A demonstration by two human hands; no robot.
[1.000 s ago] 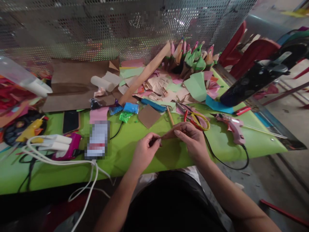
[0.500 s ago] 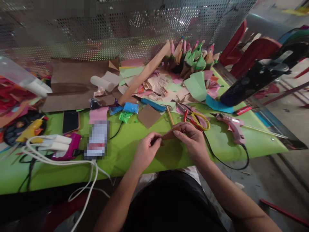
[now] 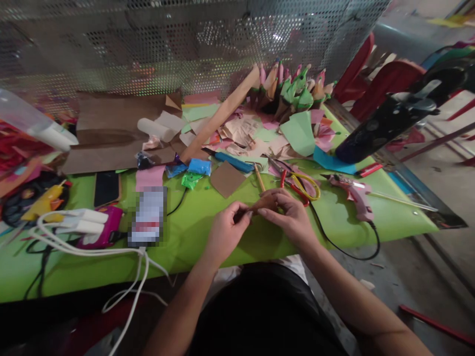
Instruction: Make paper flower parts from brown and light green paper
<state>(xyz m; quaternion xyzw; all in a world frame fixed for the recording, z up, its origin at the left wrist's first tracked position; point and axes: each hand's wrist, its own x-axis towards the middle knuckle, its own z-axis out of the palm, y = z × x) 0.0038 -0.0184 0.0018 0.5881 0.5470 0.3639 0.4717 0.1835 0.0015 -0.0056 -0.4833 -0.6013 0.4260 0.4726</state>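
Between my hands is a small piece of brown paper, rolled or folded, its far side covered by fingers. My left hand pinches its left end between thumb and fingers. My right hand is closed over the right part, thumb lying along the near side. Just beyond them on the green tabletop lie a flat square of brown paper, a pencil, a blue-handled cutter and scissors with yellow and red handles.
A pink glue gun with its cord lies right, near a dark bottle. Paper cones stand behind paper scraps. Left are a phone, a magenta power strip, white cables and a yellow glue gun.
My right hand has shifted slightly left, its thumb sliding along the paper toward my left hand. The brown paper now shows less between the fingers. The view has moved slightly.
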